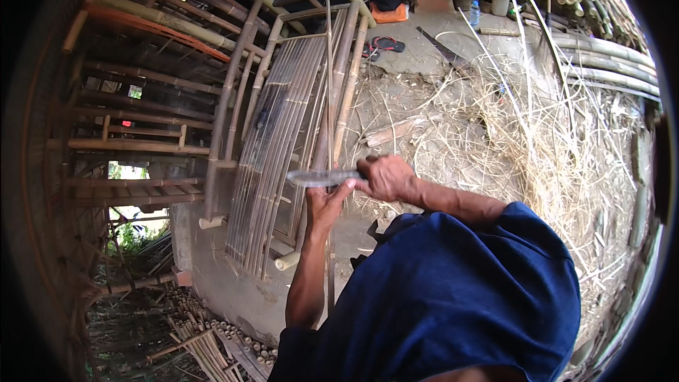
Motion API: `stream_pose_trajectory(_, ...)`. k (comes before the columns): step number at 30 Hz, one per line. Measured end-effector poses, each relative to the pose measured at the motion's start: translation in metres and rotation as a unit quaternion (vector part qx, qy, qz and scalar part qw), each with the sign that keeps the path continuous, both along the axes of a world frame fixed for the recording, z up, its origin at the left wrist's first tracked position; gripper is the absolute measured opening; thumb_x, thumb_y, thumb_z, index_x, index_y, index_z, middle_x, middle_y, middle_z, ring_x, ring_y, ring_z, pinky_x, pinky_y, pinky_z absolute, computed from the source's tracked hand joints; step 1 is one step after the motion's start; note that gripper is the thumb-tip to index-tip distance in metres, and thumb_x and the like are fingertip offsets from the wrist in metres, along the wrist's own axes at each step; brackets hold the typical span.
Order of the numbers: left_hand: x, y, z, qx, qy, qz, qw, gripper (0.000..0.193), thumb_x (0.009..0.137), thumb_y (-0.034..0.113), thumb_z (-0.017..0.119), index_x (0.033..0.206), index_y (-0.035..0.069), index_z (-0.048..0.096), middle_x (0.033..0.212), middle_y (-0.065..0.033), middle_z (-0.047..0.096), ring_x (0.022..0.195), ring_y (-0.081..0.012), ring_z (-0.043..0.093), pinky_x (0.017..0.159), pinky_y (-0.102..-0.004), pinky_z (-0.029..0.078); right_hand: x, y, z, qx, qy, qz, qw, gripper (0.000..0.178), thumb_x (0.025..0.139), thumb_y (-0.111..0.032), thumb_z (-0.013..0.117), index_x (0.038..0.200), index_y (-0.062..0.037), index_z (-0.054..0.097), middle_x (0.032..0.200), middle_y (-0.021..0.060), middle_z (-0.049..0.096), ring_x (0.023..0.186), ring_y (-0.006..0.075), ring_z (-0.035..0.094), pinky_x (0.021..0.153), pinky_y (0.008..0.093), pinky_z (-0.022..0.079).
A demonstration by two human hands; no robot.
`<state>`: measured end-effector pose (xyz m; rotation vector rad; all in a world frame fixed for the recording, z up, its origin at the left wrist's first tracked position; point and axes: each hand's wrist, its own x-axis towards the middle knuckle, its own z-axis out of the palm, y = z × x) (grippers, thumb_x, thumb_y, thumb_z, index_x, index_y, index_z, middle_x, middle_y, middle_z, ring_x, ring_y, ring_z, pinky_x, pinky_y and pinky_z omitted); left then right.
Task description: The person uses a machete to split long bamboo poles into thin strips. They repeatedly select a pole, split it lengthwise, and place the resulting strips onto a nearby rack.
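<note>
In my right hand point(387, 178) is a large knife, its fingers closed round the handle. The knife's broad grey blade point(318, 178) points left and lies across a long, thin bamboo strip point(329, 78). My left hand point(325, 206) is closed on this strip just below the blade, its thumb near the blade's base. The blade hides part of the left fingers. Far ahead of my hands the strip stretches out, and its lower end passes beside my left forearm. Under and left of the strip stands a slatted bamboo bench point(283, 127).
Bamboo frames point(148, 134) fill the left side. On the ground at right lie a heap of pale shavings point(544, 163) and a piece of split wood point(399, 129). Farther off are flip-flops point(387, 44), a handsaw point(442, 48), a plastic bottle point(474, 13) and stacked bamboo poles point(601, 64).
</note>
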<state>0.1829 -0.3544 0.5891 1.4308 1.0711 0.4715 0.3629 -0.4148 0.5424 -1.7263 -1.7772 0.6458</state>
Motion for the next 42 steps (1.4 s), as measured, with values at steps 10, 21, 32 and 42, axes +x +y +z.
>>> stream_pose_trajectory(10,-0.022,-0.020,0.020,0.097,0.024,-0.052,0.994,0.050,0.087,-0.001,0.062,0.136,-0.004,0.055,0.064,0.0093,0.044,0.055,-0.0006,0.038,0.048,-0.0221,0.029,0.067,0.070,0.005,-0.036,-0.016,-0.146,0.988,0.073,0.098,-0.070,0.031,0.095,-0.0046,0.065,0.071,0.0171,0.067,0.072,0.0371,0.069,0.063,0.0492,0.054)
stream_pose_trajectory(21,-0.084,-0.062,0.037,-0.185,0.055,-0.173,0.966,0.048,0.102,0.031,0.059,0.137,-0.002,0.055,0.063,0.0016,0.053,0.055,-0.0065,0.053,0.054,-0.0212,0.043,0.129,0.082,-0.006,-0.025,0.658,-0.174,0.732,0.042,0.088,-0.044,0.073,0.088,-0.0026,0.067,0.073,0.0084,0.068,0.052,0.0135,0.056,0.046,0.0293,0.047)
stream_pose_trajectory(32,-0.009,-0.021,-0.036,-0.229,-0.143,-0.070,0.960,0.050,0.106,0.034,0.049,0.147,0.005,0.044,0.075,0.0034,0.046,0.051,-0.0020,0.035,0.046,-0.0185,0.033,0.073,0.050,0.011,-0.018,0.197,-0.157,0.968,0.060,0.096,-0.053,0.056,0.089,0.0059,0.065,0.078,0.0211,0.068,0.066,0.0324,0.067,0.063,0.0444,0.053)
stream_pose_trajectory(42,-0.016,-0.066,0.001,-0.066,0.020,-0.058,0.996,0.032,0.105,0.029,0.052,0.123,0.006,0.065,0.061,0.0103,0.036,0.047,-0.0001,0.031,0.041,-0.0207,0.025,0.137,0.041,-0.040,-0.017,-0.120,-0.207,0.971,0.067,0.100,-0.065,0.035,0.089,-0.0081,0.068,0.061,0.0148,0.065,0.052,0.0337,0.065,0.047,0.0438,0.050)
